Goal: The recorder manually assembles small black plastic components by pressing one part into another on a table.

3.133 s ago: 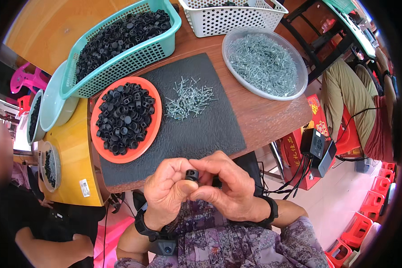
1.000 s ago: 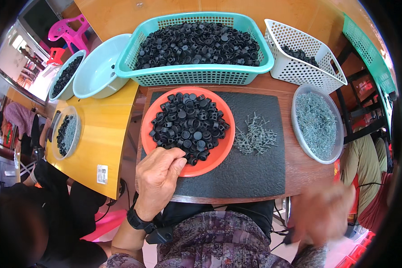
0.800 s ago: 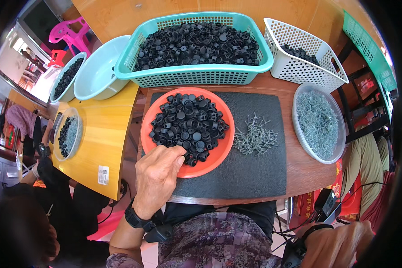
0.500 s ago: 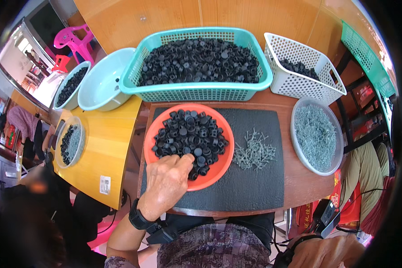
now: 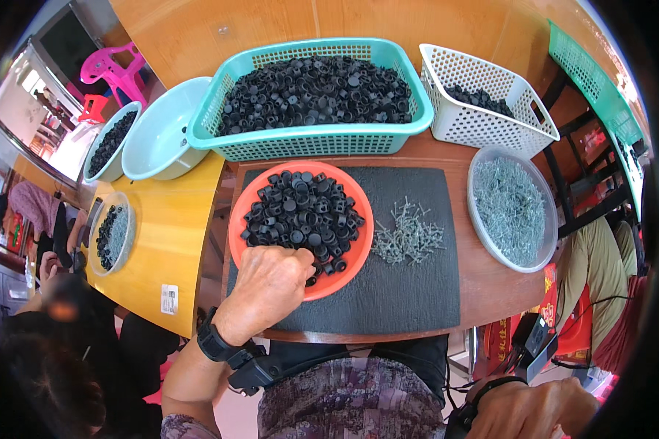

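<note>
My left hand [image 5: 267, 285] is closed, its fingers bent down over the near left rim of an orange-red bowl [image 5: 369, 233]. That bowl is heaped with small black plastic caps [image 5: 300, 208], some round and flat-topped. Whatever is between the left fingers is hidden behind the knuckles. Low at the right edge, my right hand [image 5: 534, 410] is curled with its back showing, away from the tabletop; its fingertips and anything in them are out of sight. Right of the bowl, a loose pile of thin silvery screws [image 5: 410, 233] lies on a dark grey mat [image 5: 388, 311].
Behind the bowl stands a teal basket [image 5: 311, 140] of black parts, with a white basket [image 5: 490, 124] to its right. A clear tub [image 5: 509, 208] holds more screws. Pale-blue basins [image 5: 161, 139] occupy the yellow table [image 5: 176, 241]. A person [image 5: 66, 351] sits at the left.
The whole view has shifted slightly. My left hand has drawn back a little toward the bowl's near rim. The right hand remains low at the right, still curled.
</note>
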Demonstrator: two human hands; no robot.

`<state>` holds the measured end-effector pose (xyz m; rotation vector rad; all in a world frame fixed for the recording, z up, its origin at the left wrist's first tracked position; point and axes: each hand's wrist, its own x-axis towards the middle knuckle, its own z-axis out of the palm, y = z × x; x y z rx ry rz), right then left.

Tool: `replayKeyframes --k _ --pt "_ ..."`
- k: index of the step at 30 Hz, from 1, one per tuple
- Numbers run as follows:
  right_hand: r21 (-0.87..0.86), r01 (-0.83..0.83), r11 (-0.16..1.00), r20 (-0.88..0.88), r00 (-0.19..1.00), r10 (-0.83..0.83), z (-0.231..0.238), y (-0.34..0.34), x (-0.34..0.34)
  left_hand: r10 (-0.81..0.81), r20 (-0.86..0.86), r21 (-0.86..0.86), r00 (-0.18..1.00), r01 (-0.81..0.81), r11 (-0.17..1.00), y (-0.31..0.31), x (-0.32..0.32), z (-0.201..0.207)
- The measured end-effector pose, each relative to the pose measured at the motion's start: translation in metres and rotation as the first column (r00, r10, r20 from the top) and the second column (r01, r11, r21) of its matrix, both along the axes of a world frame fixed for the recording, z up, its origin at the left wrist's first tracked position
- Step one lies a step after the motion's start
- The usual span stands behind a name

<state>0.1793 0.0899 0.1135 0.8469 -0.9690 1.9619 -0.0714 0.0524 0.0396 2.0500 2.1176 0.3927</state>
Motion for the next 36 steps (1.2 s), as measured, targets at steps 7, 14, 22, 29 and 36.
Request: replayKeyframes --k 7,14,22,29,36 --pt "0.090 0.141 0.986 0.295 0.942 -0.162 -0.010 0.001 0.006 0.032 0.263 0.166 0.964 -0.078 0.983 -0.006 -0.007 -0.005" --pt "0.061 0.320 0.946 0.767 0.592 -0.249 -0.065 0.020 0.020 -0.019 0.203 0.194 0.979 -0.022 0.981 -0.004 -0.003 0.004" --pt "-0.075 0.410 0.909 0.851 0.501 -0.156 -0.079 0.013 0.019 -0.146 0.136 0.202 0.980 0.117 0.972 0.009 0.009 -0.002" --pt "-0.035 0.420 0.907 0.858 0.478 -0.189 -0.090 0.012 0.025 -0.131 0.238 0.218 0.962 0.079 0.973 0.004 0.002 -0.003" --pt "-0.031 0.422 0.906 0.869 0.459 -0.184 -0.096 0.011 0.020 -0.121 0.303 0.203 0.945 0.061 0.977 0.001 0.001 -0.003"
